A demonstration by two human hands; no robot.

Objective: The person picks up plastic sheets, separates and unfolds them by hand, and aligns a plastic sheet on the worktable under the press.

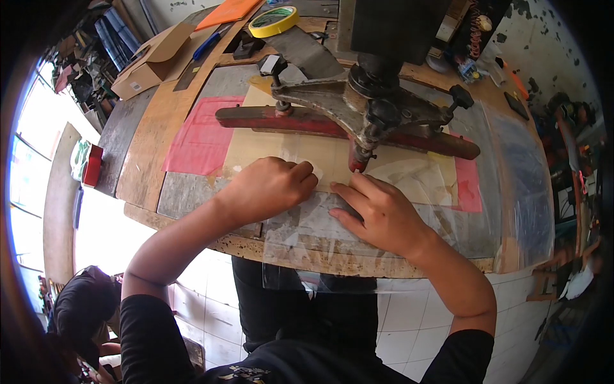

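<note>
Plastic sheet (pixel 304 240) beneath left fingers (pixel 306 180), curled, hold unclear, and right fingers (pixel 352 196), parted

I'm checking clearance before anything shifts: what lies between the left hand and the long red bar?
In the head view, a stretch of the cream sheet shows between the left hand and the long red bar, with no tool on it.

Dark grey cast-metal press spider (pixel 323 96), long straight metal bar (pixel 256 120) red on the side with dark wear; plain cream rectangular sheet (pixel 262 141), flat solid-pink sheet (pixel 198 134), clear colourless plastic film (pixel 300 246). Wooden desk (pixel 144 157) brown, front edge tan with dark specks. Also: ring-shaped yellow tape roll (pixel 276 29) with green inside, flat bright-orange sheet (pixel 227 13), plain brown cardboard box (pixel 147 69), white tiled floor (pixel 214 304) with a thin grey grid.
</note>
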